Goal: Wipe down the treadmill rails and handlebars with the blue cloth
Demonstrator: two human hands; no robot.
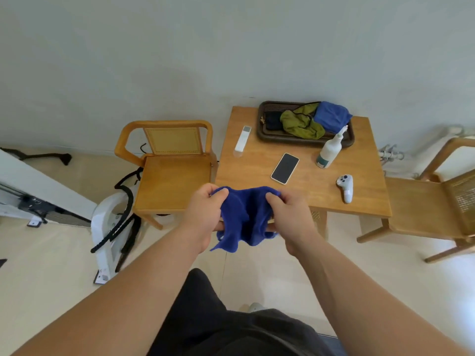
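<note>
A dark blue cloth [246, 217] hangs crumpled between both hands, in front of a wooden table's near left corner. My left hand [204, 211] pinches its upper left edge between thumb and fingers. My right hand [288, 214] grips the upper right edge the same way. Part of the white treadmill [30, 191] shows at the far left edge, with a white folded upright [108, 237] and black cables beside it on the floor.
The wooden table [308, 191] holds a dark tray [347, 142] with green and blue cloths, a white spray bottle [330, 151], a phone [284, 168], a white remote [243, 138] and a game controller [345, 187]. Wooden chairs stand at left [169, 181] and right [431, 206].
</note>
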